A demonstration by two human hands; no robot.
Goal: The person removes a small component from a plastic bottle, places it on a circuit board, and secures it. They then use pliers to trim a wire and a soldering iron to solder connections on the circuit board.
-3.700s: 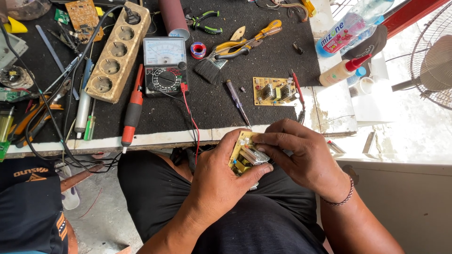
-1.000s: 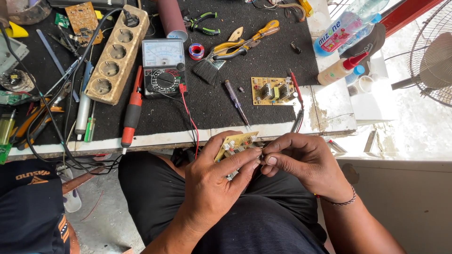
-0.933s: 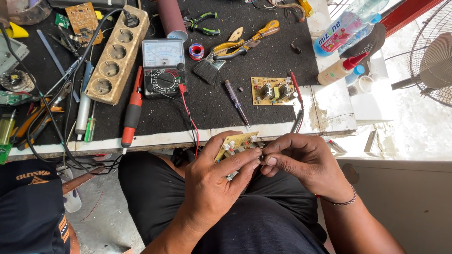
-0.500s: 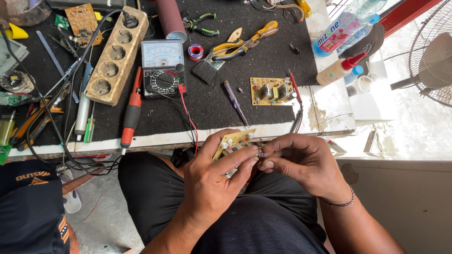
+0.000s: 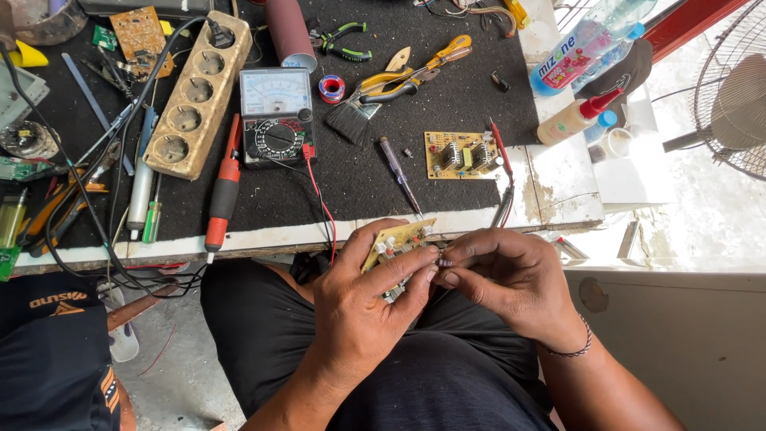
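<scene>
Over my lap, just below the bench edge, my left hand (image 5: 363,299) grips a small yellow circuit board (image 5: 396,237), with fingers wrapped across its face. My right hand (image 5: 507,279) pinches a tiny component (image 5: 444,262) between thumb and forefinger, right against the board's lower edge and touching my left fingertips. Much of the board is hidden by my fingers.
On the black bench mat lie a second yellow circuit board (image 5: 460,155), an analog multimeter (image 5: 277,115) with red lead, a screwdriver (image 5: 398,173), a soldering iron (image 5: 221,190), a beige power strip (image 5: 192,93), pliers (image 5: 345,42), a brush (image 5: 357,113) and bottles (image 5: 576,49). A fan (image 5: 730,100) stands right.
Earlier both hands enclosed the board together. My right hand has since shifted to the board's edge and pinches a small part there; the board is tilted up slightly more.
</scene>
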